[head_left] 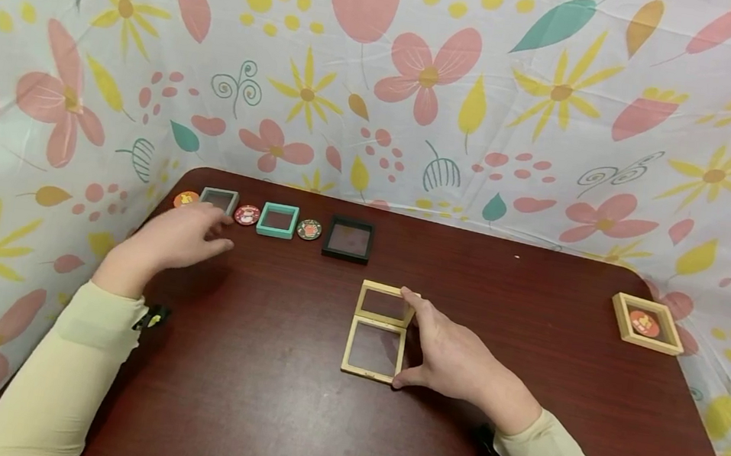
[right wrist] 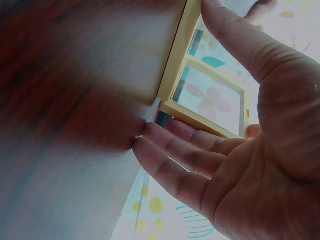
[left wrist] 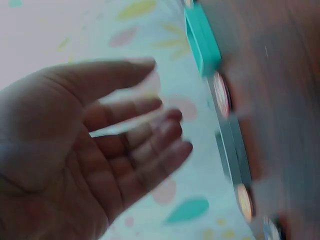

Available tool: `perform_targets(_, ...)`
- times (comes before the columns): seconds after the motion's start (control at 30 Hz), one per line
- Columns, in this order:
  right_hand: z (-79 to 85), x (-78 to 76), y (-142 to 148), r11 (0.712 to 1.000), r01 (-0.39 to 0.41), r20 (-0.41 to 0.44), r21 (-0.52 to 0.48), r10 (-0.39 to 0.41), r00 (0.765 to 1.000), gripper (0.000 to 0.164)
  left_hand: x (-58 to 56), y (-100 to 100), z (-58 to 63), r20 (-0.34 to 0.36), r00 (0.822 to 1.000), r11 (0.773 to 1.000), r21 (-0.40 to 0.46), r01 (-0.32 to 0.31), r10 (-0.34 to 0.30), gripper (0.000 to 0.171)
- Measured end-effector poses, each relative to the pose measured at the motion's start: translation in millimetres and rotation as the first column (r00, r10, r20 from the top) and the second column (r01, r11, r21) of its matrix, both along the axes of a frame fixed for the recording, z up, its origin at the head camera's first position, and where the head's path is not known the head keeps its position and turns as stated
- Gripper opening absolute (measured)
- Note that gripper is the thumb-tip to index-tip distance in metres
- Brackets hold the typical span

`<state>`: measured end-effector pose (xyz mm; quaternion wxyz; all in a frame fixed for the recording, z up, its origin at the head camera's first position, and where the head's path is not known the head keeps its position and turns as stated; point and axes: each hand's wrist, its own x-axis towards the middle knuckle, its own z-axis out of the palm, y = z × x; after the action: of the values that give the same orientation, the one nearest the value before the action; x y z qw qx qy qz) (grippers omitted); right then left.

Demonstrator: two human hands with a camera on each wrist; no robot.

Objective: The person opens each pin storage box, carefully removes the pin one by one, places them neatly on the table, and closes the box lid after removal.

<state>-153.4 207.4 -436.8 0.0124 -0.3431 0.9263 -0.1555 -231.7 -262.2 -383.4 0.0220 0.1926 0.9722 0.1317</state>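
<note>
A hinged pale-yellow display frame (head_left: 374,349) with clear panes lies opened in the middle of the table, its lid (head_left: 385,304) standing up at the far side. My right hand (head_left: 459,360) grips its right side, thumb at the near corner and index finger at the lid's upper edge. In the right wrist view, the other fingers (right wrist: 170,170) extend beside the lid's frame. My left hand (head_left: 180,234) reaches over the back left with nothing in its grasp, fingers loosely bent. It is nearest to a grey display frame (head_left: 220,199) and an orange round badge (head_left: 186,198), partly covering both.
Along the back edge stand a red badge (head_left: 247,215), a teal frame (head_left: 278,221), a dark green badge (head_left: 309,230) and a black frame (head_left: 348,239). At the far right lies a closed yellow frame (head_left: 663,336) with an orange badge inside. Flower-patterned cloth (head_left: 417,150) encloses the table.
</note>
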Motion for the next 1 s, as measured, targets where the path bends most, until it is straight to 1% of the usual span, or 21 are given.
perform_targets(0.07,0.0,0.6,1,1.000,0.006,0.002,0.005,-0.006,1.000,0.138,2.4,16,-2.1,-0.012,0.997,0.996,0.038,0.076,-0.076,0.039)
perform_targets(0.17,0.3,0.9,1,1.000,0.003,0.003,0.003,-0.003,1.000,0.138,5.8,38,-5.7,-0.025,0.985,0.979,0.108,0.171,-0.169,0.040)
perform_targets(0.23,0.7,0.8,1,1.000,0.002,0.005,-0.001,-0.002,1.000,0.138,8.4,51,-7.6,0.015,0.975,0.962,0.170,0.216,-0.221,0.045)
perform_targets(0.3,0.8,0.4,0,1.000,0.002,0.003,-0.001,-0.002,1.000,0.138,11.2,63,-10.1,0.083,0.961,0.941,0.240,0.239,-0.265,0.053)
perform_targets(0.4,0.6,-0.1,0,1.000,0.001,0.005,0.001,-0.001,1.000,0.138,15.8,79,-13.3,0.178,0.933,0.916,0.316,0.247,-0.313,0.064)
perform_targets(0.47,0.4,-0.3,-1,1.000,0.001,0.001,0.005,-0.001,1.000,0.138,17.5,90,-15.6,0.194,0.920,0.901,0.349,0.259,-0.340,0.067)
perform_targets(0.6,1.0,-0.1,0,1.000,-0.001,-0.007,0.003,0.001,1.000,0.138,17.5,112,-19.7,0.188,0.906,0.876,0.389,0.286,-0.379,0.068)
perform_targets(0.67,1.2,0.0,0,1.000,-0.002,-0.009,0.001,0.002,1.000,0.138,16.3,123,-22.4,0.189,0.901,0.869,0.398,0.293,-0.390,0.069)
perform_targets(0.8,1.7,-0.2,0,1.000,-0.001,-0.005,0.004,0.001,1.000,0.137,16.1,142,-26.1,0.186,0.893,0.864,0.394,0.314,-0.409,0.076)
perform_targets(0.9,1.9,-0.3,-1,1.000,0.002,-0.001,0.005,-0.002,1.000,0.137,17.9,154,-27.8,0.162,0.890,0.862,0.371,0.345,-0.426,0.085)
perform_targets(1.0,1.9,-0.3,-1,1.000,0.001,0.005,0.004,-0.001,1.000,0.137,20.2,164,-30.1,0.142,0.888,0.862,0.344,0.371,-0.438,0.088)
